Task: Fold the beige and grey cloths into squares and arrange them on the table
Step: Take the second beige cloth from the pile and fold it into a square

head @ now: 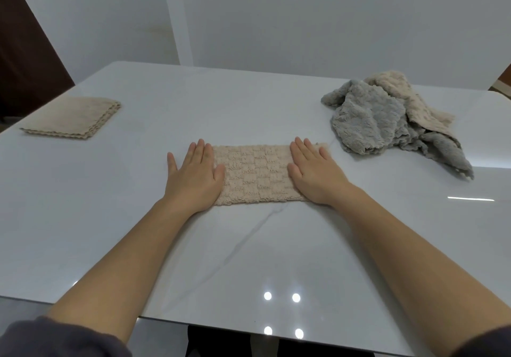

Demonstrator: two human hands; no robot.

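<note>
the beige cloth point(257, 174) lies in the middle of the white table point(249, 246) as a long rectangle, folded in half by the look of its doubled near edge. the left hand point(193, 177) lies flat on its left end, fingers straight and together, thumb spread toward the centre, with part of the palm resting on bare tabletop. the right hand point(312, 174) lies flat on its right end in the same manner, fingers straight, thumb pointing inward. neither hand pinches or lifts any fabric; both press down.

judgement: the step in hand is smoothing the first fold of this cloth. it is not yet a square.

at the left side of the table sits a folded stack point(74, 118) of beige squares, edges fairly even, well apart from the work. at the right side lies an unfolded heap: a grey cloth point(370, 118) crumpled in front, with a second beige cloth point(409, 96) tangled behind and partly under it. these remain to be done.

next move, as judged: one hand needs to take an end of the rectangle and carry it across to the other end, matching corners, while the other hand holds its end in place. the pile is thick and springy, so the fold is likely to need pressing flat. the finished square then belongs with the stack at left.
</note>
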